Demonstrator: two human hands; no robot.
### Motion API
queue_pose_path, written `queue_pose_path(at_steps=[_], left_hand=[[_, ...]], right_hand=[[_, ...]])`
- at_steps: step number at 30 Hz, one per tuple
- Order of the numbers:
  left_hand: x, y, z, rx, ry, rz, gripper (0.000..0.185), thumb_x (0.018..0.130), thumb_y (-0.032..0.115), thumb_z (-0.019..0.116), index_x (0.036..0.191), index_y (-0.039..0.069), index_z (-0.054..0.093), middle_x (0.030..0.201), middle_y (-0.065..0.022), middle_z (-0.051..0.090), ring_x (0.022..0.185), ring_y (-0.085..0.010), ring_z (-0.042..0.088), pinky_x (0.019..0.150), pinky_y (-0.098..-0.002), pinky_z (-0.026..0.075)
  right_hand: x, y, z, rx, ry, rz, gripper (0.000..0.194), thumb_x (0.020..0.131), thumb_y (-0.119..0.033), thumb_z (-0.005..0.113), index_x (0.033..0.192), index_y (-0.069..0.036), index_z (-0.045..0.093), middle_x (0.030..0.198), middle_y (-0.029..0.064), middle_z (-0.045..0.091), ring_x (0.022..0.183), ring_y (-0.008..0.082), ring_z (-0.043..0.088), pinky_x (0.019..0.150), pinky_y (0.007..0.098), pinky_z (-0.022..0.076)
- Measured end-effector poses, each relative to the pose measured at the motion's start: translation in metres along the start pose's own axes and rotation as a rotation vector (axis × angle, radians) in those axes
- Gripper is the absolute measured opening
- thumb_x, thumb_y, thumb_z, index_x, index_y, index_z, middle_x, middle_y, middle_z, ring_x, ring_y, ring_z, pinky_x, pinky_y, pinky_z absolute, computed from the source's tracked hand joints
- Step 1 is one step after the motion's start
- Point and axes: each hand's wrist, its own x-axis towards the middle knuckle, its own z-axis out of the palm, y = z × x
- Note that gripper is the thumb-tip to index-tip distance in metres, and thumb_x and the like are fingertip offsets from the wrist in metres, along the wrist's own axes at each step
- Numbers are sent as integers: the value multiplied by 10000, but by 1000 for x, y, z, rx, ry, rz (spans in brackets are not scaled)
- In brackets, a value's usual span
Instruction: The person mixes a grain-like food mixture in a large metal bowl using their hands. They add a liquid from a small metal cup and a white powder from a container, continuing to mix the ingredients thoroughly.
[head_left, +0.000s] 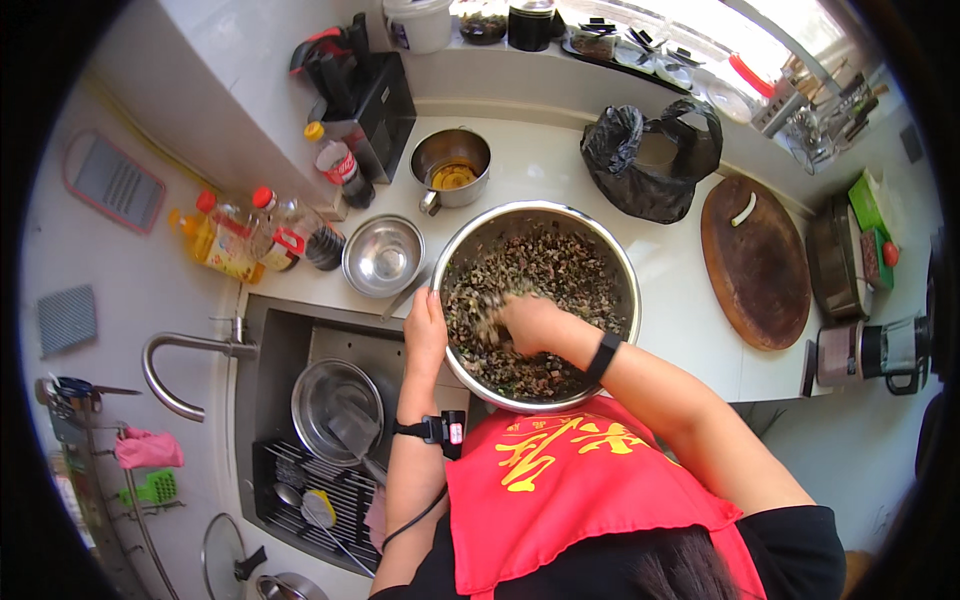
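A large stainless steel mixing bowl (632, 300) stands on the counter before me, holding a finely chopped mixture (551, 259) of dark, pale and green bits. My left hand (426, 331) grips the bowl's rim at its left side, thumb along the edge. Inside the bowl, my right hand (531, 322) reaches into the mixture left of the middle. Its fingers are curled downward and blurred, partly hidden by the food, so whether they hold anything cannot be made out. Close to my left hand sits a smaller steel bowl (383, 256).
A steel pot (451, 166) with yellow liquid stands behind the bowl. Bottles (275, 229) line the left. The sink (270, 322) contains a basin (337, 409) and a cleaver (354, 429). To the right are a black plastic bag (649, 165), a round wooden cutting board (757, 277) and a blender (874, 352).
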Motion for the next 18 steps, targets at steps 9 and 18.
queue_pose_path(at_steps=[9, 18], left_hand=[[-1, 2, 3, 83, 54, -42, 303, 988, 307, 400, 1060, 49, 541, 882, -238, 618, 835, -443, 582, 701, -476, 443], [-8, 13, 2, 88, 83, -104, 300, 992, 305, 410, 1037, 43, 550, 770, -211, 592, 719, -396, 585, 641, -427, 451]], right_hand=[[-63, 57, -23, 809, 345, -77, 355, 699, 59, 595, 1001, -118, 655, 982, 136, 669, 887, 260, 651, 801, 342, 509], [-90, 53, -61, 1433, 259, -311, 479, 716, 141, 580, 1176, 10, 598, 1115, 57, 653, 1009, 114, 589, 897, 261, 472]])
